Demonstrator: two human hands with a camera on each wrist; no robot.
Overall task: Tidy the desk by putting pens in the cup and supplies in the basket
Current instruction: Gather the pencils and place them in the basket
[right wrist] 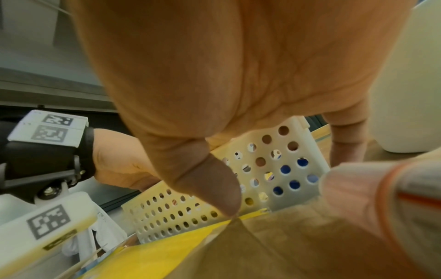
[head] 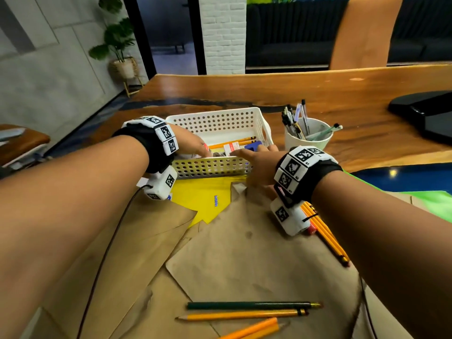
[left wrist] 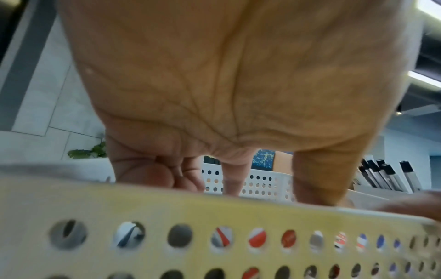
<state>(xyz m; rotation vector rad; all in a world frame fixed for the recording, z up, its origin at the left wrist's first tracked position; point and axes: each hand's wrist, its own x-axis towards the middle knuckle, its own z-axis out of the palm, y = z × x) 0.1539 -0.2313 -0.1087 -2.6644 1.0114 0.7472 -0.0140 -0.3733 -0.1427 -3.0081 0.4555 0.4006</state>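
A white perforated basket stands mid-desk, holding yellow pencils, a red-and-white packet and a blue item. My left hand reaches down into its left side. The near wall hides the fingertips, so whether they hold anything is unclear. My right hand rests on the basket's near right corner, fingers fairly straight over the rim and the thumb down outside. To the right stands a white cup with several pens. Loose pencils lie near my right wrist and at the front.
A yellow envelope and brown paper envelopes cover the desk in front of the basket. A black monitor base sits at the far right. A cable trails from my left wrist.
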